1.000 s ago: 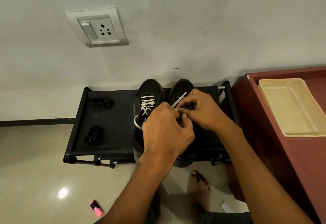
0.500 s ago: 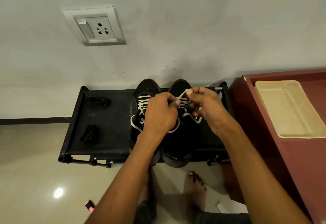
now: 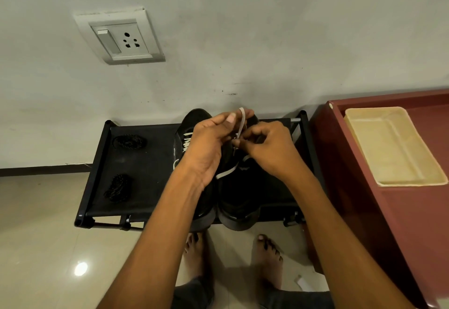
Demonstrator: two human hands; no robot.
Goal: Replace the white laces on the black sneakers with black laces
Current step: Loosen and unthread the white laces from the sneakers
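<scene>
Both bare forearms reach forward; the left hand [image 3: 206,148] pinches a white lace [image 3: 241,123] raised between thumb and fingers, while the right hand [image 3: 267,149] pinches it lower down.

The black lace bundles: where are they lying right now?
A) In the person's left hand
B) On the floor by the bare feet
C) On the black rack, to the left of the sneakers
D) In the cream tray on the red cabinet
C: both black lace bundles lie on the black rack, left of the sneakers, untouched while both hands work the white lace.
</scene>
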